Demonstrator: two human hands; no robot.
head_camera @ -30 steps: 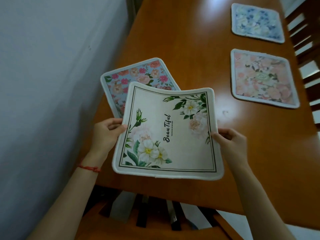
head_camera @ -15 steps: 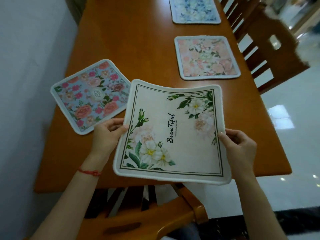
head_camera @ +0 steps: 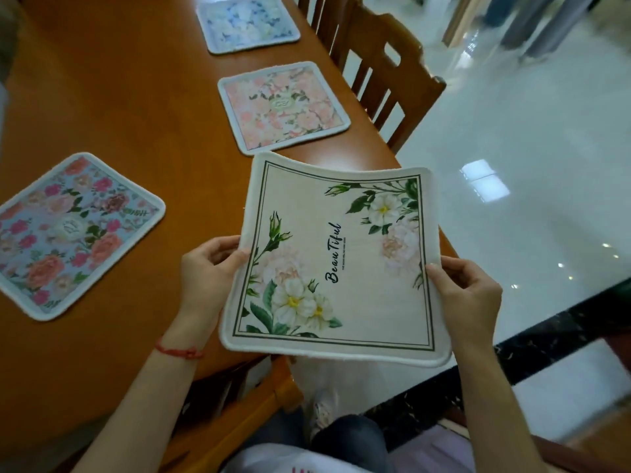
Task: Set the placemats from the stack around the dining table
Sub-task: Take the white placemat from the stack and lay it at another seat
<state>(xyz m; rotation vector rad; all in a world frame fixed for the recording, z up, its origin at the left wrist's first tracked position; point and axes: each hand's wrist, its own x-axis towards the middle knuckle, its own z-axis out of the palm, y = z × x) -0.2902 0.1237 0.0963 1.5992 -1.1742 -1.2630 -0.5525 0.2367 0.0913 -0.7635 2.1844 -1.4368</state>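
Observation:
I hold a cream placemat (head_camera: pixel 345 254) with white flowers and the word "BeauTiful" in the air over the near right corner of the wooden table (head_camera: pixel 143 107). My left hand (head_camera: pixel 208 271) pinches its left edge and my right hand (head_camera: pixel 467 295) pinches its right edge. Three placemats lie flat on the table: a blue one with pink roses (head_camera: pixel 71 233) at the left, a pink floral one (head_camera: pixel 283 105) near the right edge, and a pale blue one (head_camera: pixel 246 22) farther back.
A wooden chair (head_camera: pixel 386 73) stands at the table's right side, and another chair (head_camera: pixel 239 407) is tucked in at the near end below the mat. Glossy white floor (head_camera: pixel 529 148) spreads to the right. A person's legs show at the far right top.
The cream placemat and both hands have shifted rightward toward the table's near right corner as my view swung right. The grip on both edges is unchanged.

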